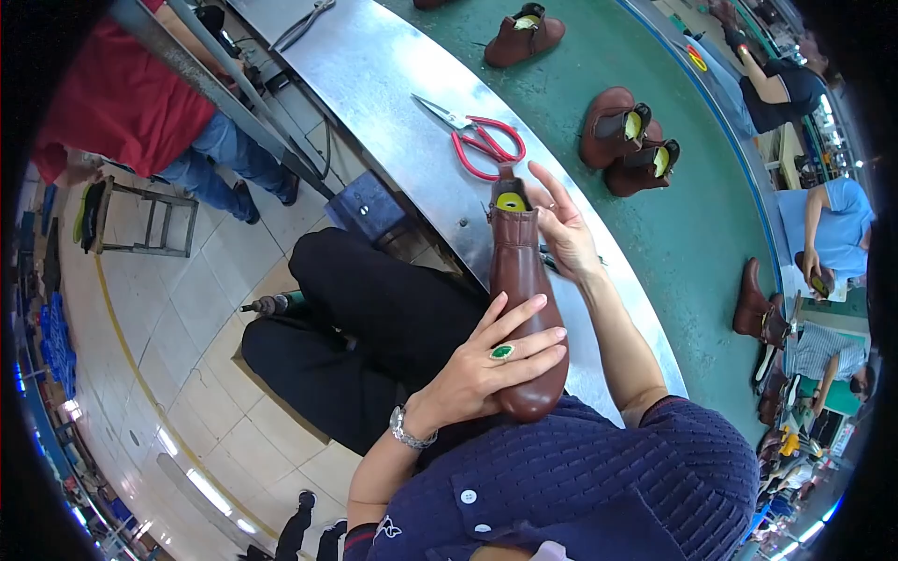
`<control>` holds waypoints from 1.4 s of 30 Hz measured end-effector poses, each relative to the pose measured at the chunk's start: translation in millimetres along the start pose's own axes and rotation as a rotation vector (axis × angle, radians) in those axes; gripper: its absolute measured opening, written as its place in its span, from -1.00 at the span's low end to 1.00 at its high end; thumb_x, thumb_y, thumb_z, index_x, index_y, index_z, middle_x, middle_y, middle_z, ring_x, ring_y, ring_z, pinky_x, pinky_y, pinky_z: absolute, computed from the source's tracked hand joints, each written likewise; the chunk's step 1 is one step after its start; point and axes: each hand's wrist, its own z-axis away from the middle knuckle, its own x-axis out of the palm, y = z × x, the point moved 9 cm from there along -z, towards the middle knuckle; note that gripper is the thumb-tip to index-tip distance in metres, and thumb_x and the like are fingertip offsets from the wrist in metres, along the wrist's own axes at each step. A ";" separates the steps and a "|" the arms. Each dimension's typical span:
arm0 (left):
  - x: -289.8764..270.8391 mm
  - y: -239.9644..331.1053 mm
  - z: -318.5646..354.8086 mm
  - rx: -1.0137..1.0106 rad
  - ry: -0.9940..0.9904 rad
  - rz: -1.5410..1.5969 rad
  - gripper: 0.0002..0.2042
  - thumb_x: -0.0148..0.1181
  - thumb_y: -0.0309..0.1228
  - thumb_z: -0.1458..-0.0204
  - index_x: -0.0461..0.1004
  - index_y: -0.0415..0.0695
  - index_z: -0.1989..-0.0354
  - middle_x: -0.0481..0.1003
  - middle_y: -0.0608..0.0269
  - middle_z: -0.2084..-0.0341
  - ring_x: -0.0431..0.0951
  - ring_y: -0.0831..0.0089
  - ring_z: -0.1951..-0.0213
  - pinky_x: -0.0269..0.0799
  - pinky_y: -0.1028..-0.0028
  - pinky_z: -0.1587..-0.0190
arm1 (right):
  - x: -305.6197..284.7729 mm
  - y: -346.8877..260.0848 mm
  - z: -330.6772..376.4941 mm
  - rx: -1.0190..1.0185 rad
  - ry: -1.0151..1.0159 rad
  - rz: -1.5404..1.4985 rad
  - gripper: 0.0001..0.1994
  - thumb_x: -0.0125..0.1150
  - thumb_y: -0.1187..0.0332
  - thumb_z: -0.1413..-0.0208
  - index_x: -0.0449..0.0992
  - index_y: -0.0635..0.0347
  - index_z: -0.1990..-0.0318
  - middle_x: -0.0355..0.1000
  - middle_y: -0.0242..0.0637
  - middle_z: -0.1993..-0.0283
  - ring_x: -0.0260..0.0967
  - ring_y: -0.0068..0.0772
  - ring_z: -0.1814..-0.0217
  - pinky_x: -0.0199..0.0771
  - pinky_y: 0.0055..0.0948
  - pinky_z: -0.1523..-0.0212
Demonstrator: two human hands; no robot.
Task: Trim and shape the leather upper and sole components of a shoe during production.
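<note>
A brown leather ankle boot (524, 280) lies lengthwise in front of my chest, its rounded toe toward me and its opening away. Inside the opening a yellow-green insole shows. My left hand (491, 360), wearing a green-stoned ring and a wristwatch, wraps over the toe end. At the collar's right side my right hand (566, 229) touches the boot, thumb bent against it and index finger stretched past the rim. Part of its grip is hidden. Just beyond the opening, red-handled scissors (482, 140) lie on the metal worktop (402, 70).
A dark tool lies partly hidden under my right wrist. Brown boots (615, 126) stand on the green conveyor belt (687, 243), with another boot (524, 35) farther off. Pliers (304, 23) rest at the worktop's far end. Co-workers sit across the belt; a person in red (131, 89) stands left.
</note>
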 end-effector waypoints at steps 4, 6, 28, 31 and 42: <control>-2.3 -6.2 1.2 -0.007 0.004 0.054 -0.32 0.41 -0.45 0.36 0.44 0.05 -0.12 0.38 0.37 -0.19 0.11 0.13 -0.37 -0.16 -0.02 -0.40 | 23.7 -42.5 -1.3 -0.169 -0.295 0.500 -0.53 0.20 0.27 -0.13 0.40 0.16 -0.20 0.33 -0.24 -0.26 0.00 -0.25 -0.45 -0.09 -0.17 -0.42; -5.6 -10.4 1.8 -0.016 0.004 0.075 -0.33 0.42 -0.45 0.36 0.45 0.05 -0.11 0.39 0.37 -0.18 0.12 0.14 -0.36 -0.18 -0.02 -0.40 | 31.3 -46.0 -8.5 -0.152 -0.301 0.535 -0.62 0.24 0.27 -0.10 0.52 0.19 -0.07 0.35 -0.26 -0.23 0.03 -0.20 -0.43 -0.07 -0.11 -0.40; -6.9 -12.6 -33.9 0.004 -0.010 -0.102 -0.48 0.37 -0.36 0.20 0.48 0.01 -0.05 0.43 0.35 -0.13 0.23 0.22 -0.31 -0.20 0.00 -0.39 | 35.7 -19.0 -40.5 -0.007 0.101 -0.046 -0.78 0.10 0.33 -0.25 0.53 0.23 0.40 0.50 -0.37 0.41 0.41 -0.61 0.34 0.36 -0.53 0.04; 8.7 3.6 -39.4 0.106 -0.010 -0.216 -0.55 0.25 -0.40 0.10 0.46 -0.06 -0.06 0.42 0.28 -0.12 0.25 0.22 -0.29 -0.10 0.04 -0.38 | 32.0 -33.8 -37.1 -0.203 -0.032 -0.099 -0.68 0.02 0.21 -0.30 0.51 0.28 0.37 0.51 -0.20 0.23 0.36 -0.43 0.00 0.17 -0.38 -0.23; 26.8 20.6 -22.1 0.285 -0.066 -0.499 -0.65 0.02 -0.46 -0.06 0.41 -0.15 -0.06 0.39 0.20 -0.13 0.33 0.23 -0.25 0.12 0.21 -0.34 | -4.9 -15.2 -5.1 0.155 0.194 -0.125 -0.36 -0.26 -0.14 -0.32 0.19 0.21 -0.30 0.37 -0.22 -0.14 0.18 -0.38 -0.28 0.15 -0.25 -0.27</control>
